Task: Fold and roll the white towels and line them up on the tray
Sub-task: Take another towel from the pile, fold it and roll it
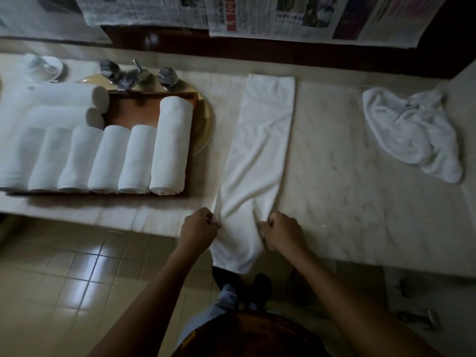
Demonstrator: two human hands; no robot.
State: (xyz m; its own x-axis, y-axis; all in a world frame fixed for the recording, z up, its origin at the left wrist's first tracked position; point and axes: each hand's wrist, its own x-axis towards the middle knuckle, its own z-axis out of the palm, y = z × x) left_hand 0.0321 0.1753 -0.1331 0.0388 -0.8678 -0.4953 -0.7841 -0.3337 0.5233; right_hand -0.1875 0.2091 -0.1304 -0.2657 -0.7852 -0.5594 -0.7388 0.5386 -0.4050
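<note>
A long white towel (260, 140), folded into a narrow strip, lies lengthwise on the marble counter (347, 176), and its near end hangs over the front edge. My left hand (199, 225) pinches the strip's left edge at the counter's front. My right hand (282, 229) grips its right edge at the same height. On the left a brown wooden tray (134, 112) holds several rolled white towels (139, 158) in a row, with two more rolls (67, 99) lying crosswise behind them.
A crumpled white towel (412, 132) lies on the counter at the right. Chrome taps (136, 74) stand behind the tray, which covers a basin. A white cup (43, 65) sits at the far left. Newspaper sheets (257, 14) hang on the wall. Tiled floor lies below.
</note>
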